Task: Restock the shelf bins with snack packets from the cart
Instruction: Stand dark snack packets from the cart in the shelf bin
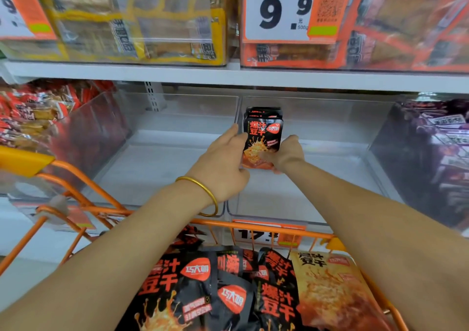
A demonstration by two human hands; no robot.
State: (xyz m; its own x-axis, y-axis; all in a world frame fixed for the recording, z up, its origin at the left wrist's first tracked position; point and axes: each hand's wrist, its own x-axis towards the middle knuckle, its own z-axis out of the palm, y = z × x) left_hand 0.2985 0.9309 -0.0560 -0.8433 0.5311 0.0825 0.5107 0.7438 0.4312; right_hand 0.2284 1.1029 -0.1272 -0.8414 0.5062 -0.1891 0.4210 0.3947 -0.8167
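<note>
Both hands out over the cart (253, 225), left hand (223, 163) and right hand (288, 153) pinching a stack of black packets (262, 133) between their fingers, upright inside the clear bin (330, 117), more packets (228, 292) heaped in the cart below the wrists

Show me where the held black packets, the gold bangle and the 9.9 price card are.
held black packets (263, 133): head view, front label.
gold bangle (203, 187): head view, band on left wrist.
9.9 price card (276, 11): head view, white area.
</note>
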